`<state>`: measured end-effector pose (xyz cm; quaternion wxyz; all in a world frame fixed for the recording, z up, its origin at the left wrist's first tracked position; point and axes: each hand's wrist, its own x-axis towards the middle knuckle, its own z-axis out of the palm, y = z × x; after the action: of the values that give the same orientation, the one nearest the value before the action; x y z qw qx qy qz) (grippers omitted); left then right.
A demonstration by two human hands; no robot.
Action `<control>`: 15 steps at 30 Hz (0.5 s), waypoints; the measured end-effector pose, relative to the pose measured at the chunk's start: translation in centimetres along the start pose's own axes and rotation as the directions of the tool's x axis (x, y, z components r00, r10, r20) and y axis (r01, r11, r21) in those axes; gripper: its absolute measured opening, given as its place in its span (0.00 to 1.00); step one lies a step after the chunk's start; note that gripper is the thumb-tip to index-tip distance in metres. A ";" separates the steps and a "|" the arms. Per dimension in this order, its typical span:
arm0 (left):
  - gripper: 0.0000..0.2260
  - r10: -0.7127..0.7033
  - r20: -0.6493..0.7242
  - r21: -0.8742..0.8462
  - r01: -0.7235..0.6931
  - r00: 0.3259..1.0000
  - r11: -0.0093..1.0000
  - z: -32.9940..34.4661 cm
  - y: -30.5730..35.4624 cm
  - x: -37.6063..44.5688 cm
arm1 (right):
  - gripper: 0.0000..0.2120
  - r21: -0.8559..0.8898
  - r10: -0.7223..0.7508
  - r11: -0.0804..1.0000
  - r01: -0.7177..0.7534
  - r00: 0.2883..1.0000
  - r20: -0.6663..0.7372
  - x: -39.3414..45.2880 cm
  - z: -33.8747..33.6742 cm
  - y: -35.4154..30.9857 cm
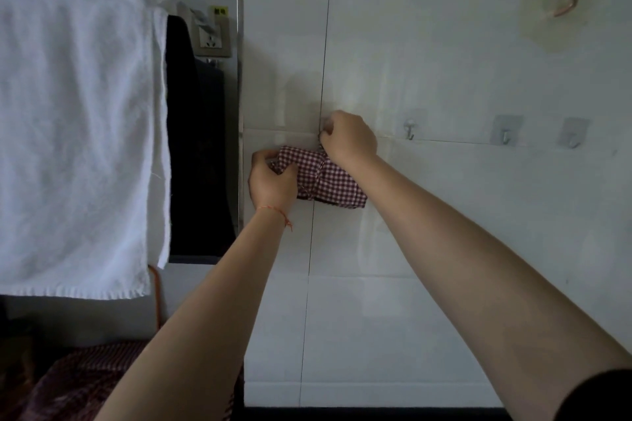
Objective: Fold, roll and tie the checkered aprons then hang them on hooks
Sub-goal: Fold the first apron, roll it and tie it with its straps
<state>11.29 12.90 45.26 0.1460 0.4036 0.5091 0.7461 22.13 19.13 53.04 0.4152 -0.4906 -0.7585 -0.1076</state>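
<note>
Gripping one rolled apron (325,178), both hands (272,181)

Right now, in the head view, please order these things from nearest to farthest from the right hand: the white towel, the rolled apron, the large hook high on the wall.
From the right hand:
1. rolled apron, just below it.
2. large hook, upper right.
3. white towel, far left.

Woven checkered cloth apron roll (325,178), fluffy white terry towel (75,133), glossy smooth wall tiles (444,249), shiny metal hooks (505,137).
</note>
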 end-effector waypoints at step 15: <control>0.21 0.127 0.035 0.198 -0.131 0.991 0.971 -0.8 -0.7 -0.7 | 0.06 0.047 -0.067 0.997 0.068 0.998 -0.014 -2.5 0.7 0.2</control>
<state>11.02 12.29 44.23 0.0617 0.4566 0.5524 0.6947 22.37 18.02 50.74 0.4274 -0.4541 -0.7744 -0.1067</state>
